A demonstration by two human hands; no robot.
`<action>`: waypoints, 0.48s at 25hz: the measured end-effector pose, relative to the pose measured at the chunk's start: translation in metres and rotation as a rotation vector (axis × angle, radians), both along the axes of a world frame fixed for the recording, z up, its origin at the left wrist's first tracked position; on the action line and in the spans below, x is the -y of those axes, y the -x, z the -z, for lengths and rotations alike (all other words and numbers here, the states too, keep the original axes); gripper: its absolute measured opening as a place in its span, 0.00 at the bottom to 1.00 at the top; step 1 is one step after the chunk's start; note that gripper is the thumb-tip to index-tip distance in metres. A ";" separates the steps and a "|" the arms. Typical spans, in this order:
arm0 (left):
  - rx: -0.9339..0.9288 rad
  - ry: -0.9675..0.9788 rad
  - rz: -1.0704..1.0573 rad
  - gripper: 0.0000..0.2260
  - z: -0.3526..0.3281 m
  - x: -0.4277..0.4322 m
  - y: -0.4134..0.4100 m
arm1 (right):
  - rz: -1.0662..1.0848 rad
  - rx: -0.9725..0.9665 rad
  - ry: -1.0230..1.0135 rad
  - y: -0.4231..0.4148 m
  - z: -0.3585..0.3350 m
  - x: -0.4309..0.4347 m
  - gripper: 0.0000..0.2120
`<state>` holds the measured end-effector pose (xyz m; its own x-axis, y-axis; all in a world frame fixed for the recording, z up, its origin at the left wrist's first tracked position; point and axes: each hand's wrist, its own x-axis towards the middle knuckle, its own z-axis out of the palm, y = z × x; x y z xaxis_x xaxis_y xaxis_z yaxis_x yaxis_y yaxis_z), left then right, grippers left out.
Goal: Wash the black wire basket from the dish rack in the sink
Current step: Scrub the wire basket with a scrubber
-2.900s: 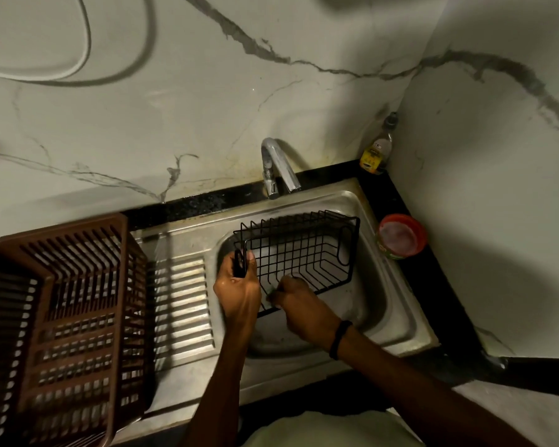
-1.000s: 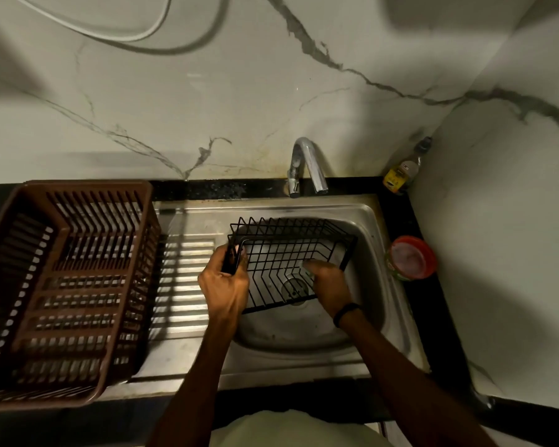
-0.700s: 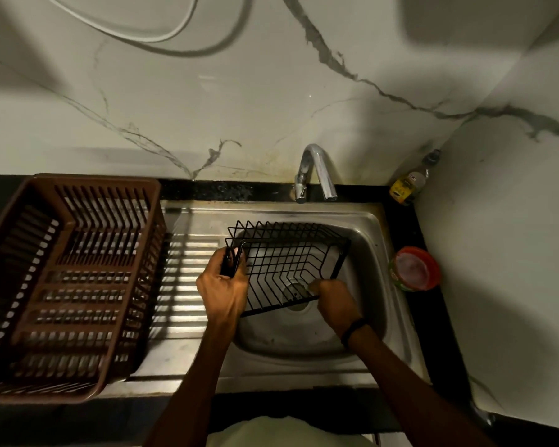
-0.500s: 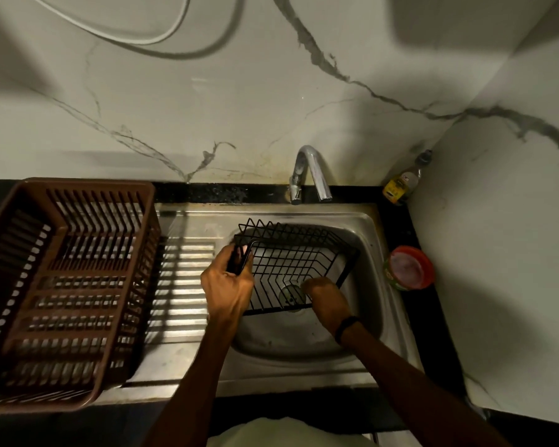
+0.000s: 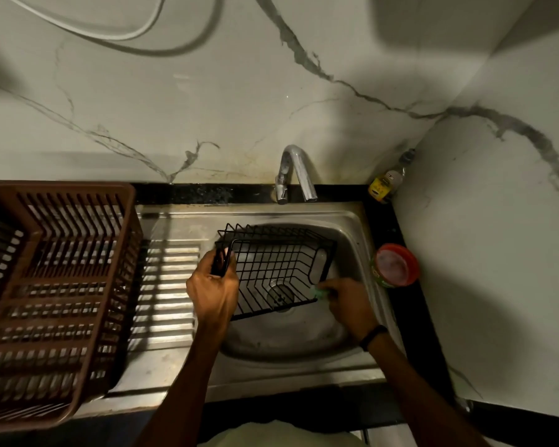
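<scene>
We are mid-scrub, the basket (image 5: 278,269) tilted in the sink (image 5: 352,225), fingers of the left hand (image 5: 213,291) clamped on its rim, those of the right hand (image 5: 346,301) curled round a scrubber (image 5: 320,291) at its corner, and next we probably must turn it.

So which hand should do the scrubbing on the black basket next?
The right hand. It already holds a green scrubber at the near right corner of the black basket. The left hand grips the basket's left rim, steadying it in the sink, so it is busy.
</scene>
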<state>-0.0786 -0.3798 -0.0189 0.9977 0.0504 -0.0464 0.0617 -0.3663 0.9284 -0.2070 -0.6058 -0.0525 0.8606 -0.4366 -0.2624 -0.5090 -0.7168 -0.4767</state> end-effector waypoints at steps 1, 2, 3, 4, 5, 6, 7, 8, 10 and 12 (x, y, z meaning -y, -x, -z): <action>0.015 -0.005 -0.009 0.08 0.001 0.001 0.000 | 0.110 0.082 -0.042 0.005 -0.012 0.016 0.15; 0.020 0.005 -0.017 0.08 0.002 0.003 0.001 | 0.230 0.168 -0.042 0.008 -0.019 0.034 0.14; 0.013 0.026 -0.024 0.08 0.003 0.005 0.002 | 0.320 0.217 0.030 0.011 -0.024 0.053 0.13; 0.000 0.052 -0.035 0.09 0.004 0.008 0.003 | 0.410 0.221 0.099 0.013 -0.028 0.072 0.13; -0.017 0.079 -0.045 0.09 0.005 0.011 0.004 | 0.504 0.195 0.142 0.014 -0.033 0.089 0.12; -0.033 0.102 -0.054 0.09 0.007 0.013 0.005 | 0.577 0.141 0.169 0.013 -0.029 0.107 0.13; -0.051 0.127 -0.067 0.10 0.008 0.014 0.005 | 0.621 0.079 0.158 0.010 -0.029 0.118 0.14; -0.070 0.151 -0.089 0.11 0.010 0.015 0.006 | 0.624 0.034 0.081 0.007 -0.022 0.129 0.16; -0.115 0.218 -0.140 0.13 0.012 0.016 0.006 | 0.526 0.021 -0.134 0.001 -0.001 0.141 0.15; -0.155 0.276 -0.177 0.14 0.017 0.016 0.004 | 0.516 0.035 -0.284 -0.003 0.036 0.160 0.09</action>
